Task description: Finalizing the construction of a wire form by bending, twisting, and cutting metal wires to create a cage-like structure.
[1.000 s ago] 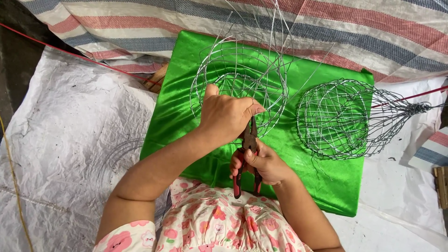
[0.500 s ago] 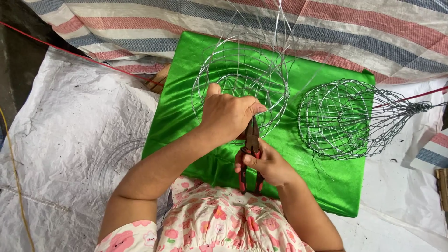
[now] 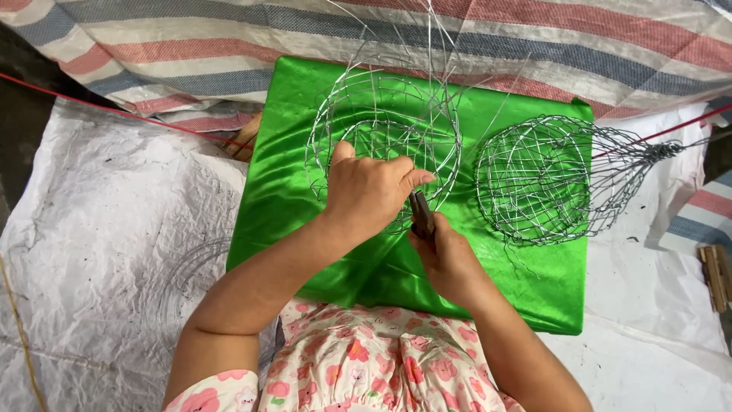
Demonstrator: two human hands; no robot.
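A half-woven wire basket [image 3: 381,122] with loose wire ends sticking up lies on a shiny green cloth [image 3: 282,183]. My left hand [image 3: 367,191] grips the near edge of its wire mesh. My right hand [image 3: 446,255] is closed around dark pliers [image 3: 421,215], whose jaws reach the wire just under my left fingers. A finished round wire basket [image 3: 541,179] with a twisted wire stem lies on its side to the right on the same cloth.
White plastic sheeting [image 3: 99,252] covers the ground on the left and right. A striped tarp [image 3: 534,38] lies at the back. A red cord [image 3: 114,111] runs across the left. Small wooden pieces [image 3: 715,275] sit at the right edge.
My right hand has slid up the pliers, so the red handles no longer show below it. My left hand stays on the wire basket.
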